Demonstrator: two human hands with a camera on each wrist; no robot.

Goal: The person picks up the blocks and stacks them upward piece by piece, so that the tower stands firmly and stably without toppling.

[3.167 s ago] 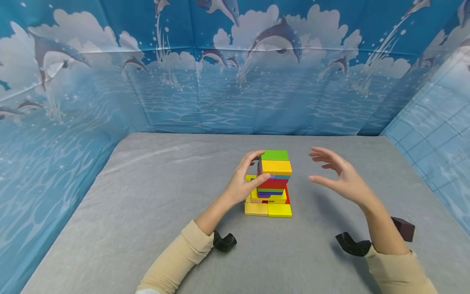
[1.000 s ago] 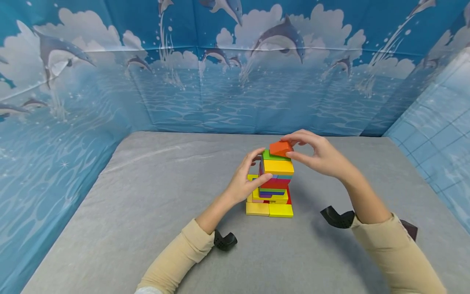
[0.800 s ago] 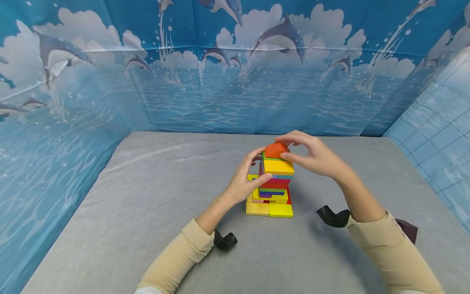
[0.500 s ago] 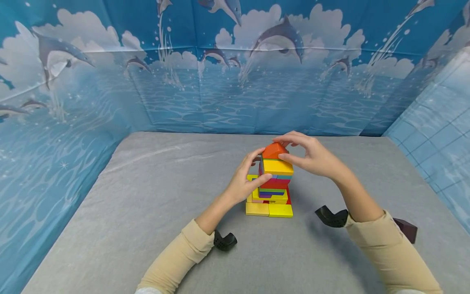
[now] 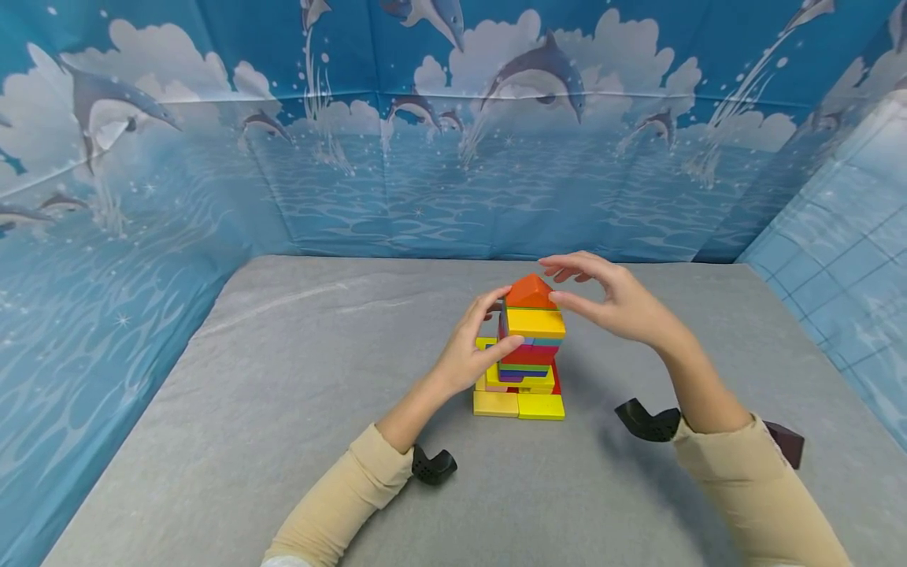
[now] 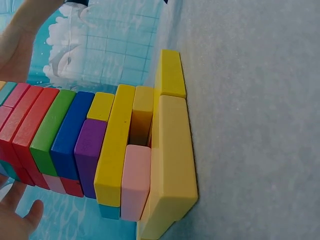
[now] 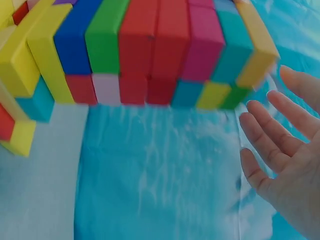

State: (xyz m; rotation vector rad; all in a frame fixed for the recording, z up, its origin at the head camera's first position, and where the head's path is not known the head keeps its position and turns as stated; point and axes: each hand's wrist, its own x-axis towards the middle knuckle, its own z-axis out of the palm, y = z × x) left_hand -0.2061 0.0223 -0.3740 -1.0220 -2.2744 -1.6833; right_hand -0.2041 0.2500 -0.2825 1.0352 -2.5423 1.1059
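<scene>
A tower of colourful building blocks [image 5: 527,354] stands upright on a base of flat yellow blocks [image 5: 542,407]. On its top lies an orange triangular block [image 5: 530,293], point upward, covering most of the green block beneath. My left hand [image 5: 473,354] is at the tower's left side, thumb across the front and fingers behind the upper corner; the left wrist view shows part of this hand [image 6: 17,220] beside the upper layers. My right hand [image 5: 620,303] hovers right of the orange block, thumb tip at its right edge. In the right wrist view the fingers of this hand [image 7: 295,160] are spread and hold nothing.
A dark brown block [image 5: 788,446] lies on the grey table cover [image 5: 283,409] at the right, partly behind the right sleeve. A dolphin-print curtain [image 5: 425,189] surrounds the table's back and sides. Each wrist carries a black camera mount [image 5: 434,466].
My right hand, bare 3.2 s ago, brought the orange triangular block in from the right, turned it on the tower's top, then loosened and drew back slightly rightward. My left hand has stayed put.
</scene>
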